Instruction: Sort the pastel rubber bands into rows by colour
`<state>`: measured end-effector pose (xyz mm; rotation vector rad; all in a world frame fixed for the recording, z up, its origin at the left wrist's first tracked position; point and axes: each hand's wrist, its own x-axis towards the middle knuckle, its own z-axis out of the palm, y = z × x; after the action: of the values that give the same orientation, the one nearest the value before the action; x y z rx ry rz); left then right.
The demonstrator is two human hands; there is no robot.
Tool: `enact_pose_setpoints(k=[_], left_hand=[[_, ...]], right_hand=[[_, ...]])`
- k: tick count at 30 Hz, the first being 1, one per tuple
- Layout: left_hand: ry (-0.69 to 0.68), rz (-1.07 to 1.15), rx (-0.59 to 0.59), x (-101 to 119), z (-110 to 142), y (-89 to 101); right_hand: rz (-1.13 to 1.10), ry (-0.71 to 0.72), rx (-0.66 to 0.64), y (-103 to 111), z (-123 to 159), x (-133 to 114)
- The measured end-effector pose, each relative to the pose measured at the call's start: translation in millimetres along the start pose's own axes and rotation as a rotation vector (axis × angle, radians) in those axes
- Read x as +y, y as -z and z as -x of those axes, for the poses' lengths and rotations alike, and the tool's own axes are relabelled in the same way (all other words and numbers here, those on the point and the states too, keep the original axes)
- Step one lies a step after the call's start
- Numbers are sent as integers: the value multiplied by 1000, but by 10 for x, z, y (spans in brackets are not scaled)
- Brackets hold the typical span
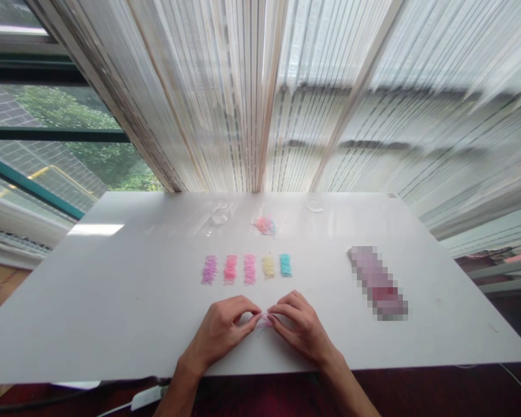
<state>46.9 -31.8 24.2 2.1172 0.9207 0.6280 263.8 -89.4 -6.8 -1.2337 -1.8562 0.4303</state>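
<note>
My left hand (230, 321) and my right hand (301, 324) meet near the front of the white table (125, 324), thumbs and forefingers pinched. Between the fingertips run thin pink-lilac strands that look like small elastic bands (264, 320), partly hidden by the fingers. Just beyond the hands, neat groups of similar bands lie in a row: purple (209, 270), coral pink (230, 270), light pink (249, 270), yellow (268, 267) and turquoise (285, 265). Farther back sits a loose pile of mixed-colour bands (266, 225).
A clear round container (220, 215) stands at the back left of the pile, and a clear round lid or dish (315, 206) at the back right. A blurred-out oblong object (378, 284) lies on the right. Striped curtains (226, 104) hang behind the table. A white power strip (146, 398) is below the front edge.
</note>
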Motion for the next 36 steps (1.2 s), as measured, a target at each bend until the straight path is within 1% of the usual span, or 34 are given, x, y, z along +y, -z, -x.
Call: enact_pose_setpoints(k=[3,5,7,11,13,16,22,26,29,32,34,36], left_hand=[[-31,12,9,-15,-10,4],[-45,7,37,-55,-13,8],[-45,-19,116,-122,-13,23],[7,-140,338,-284,-12,92],[33,-193,392,-345,-10,128],[50,-234,411,-394,-3,156],[46,-274,400,-412,5,142],[45,-370,390,-402,-9,94],[22,-461,406,-382,-45,29],[-4,-490,424,-372,-75,0],[-9,-480,440,-389,-63,46],[2,-469,468,-434,-16,155]], right_hand=[[6,-8,9,-8,3,6],[6,-13,20,-9,3,7],[0,-26,31,-7,0,7],[-22,-54,49,6,-12,3],[-22,-60,53,16,-19,-1],[-19,-70,47,26,-27,-5],[-14,-86,32,26,-30,2],[-14,-87,27,21,-25,12],[-18,-81,27,18,-20,17],[-22,-73,33,16,-22,15],[-23,-72,35,17,-25,11],[-24,-73,36,20,-24,8]])
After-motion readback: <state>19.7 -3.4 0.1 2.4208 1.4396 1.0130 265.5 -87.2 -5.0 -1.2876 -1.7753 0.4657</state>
